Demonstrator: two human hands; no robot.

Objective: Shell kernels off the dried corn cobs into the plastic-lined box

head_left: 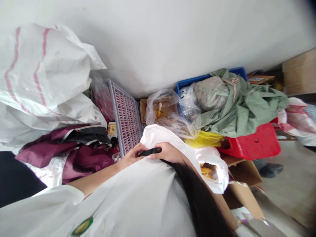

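Note:
Close in front of the white shirt (138, 194), my two hands meet at a short black strip (150, 151), whose exact kind I cannot make out. My left hand (133, 154) pinches its left end with bent fingers. On the other end, my right hand (171, 152) is closed, its thumb along the lower edge. Long black hair (195, 197) falls over my right forearm. Just beyond the hands bulges a white piece of bag or cloth (163, 134). Right of it, an open white plastic bag (223, 176) shows yellow corn cobs (207, 170).
A grey plastic crate (125, 115) stands left of centre, near maroon clothing (86, 161) and a white woven sack (44, 65). Behind sit more corn (160, 113) and a blue bin (194, 79). Green cloth (247, 108) drapes over a red plastic stool (256, 143). Cardboard boxes (247, 197) lie right.

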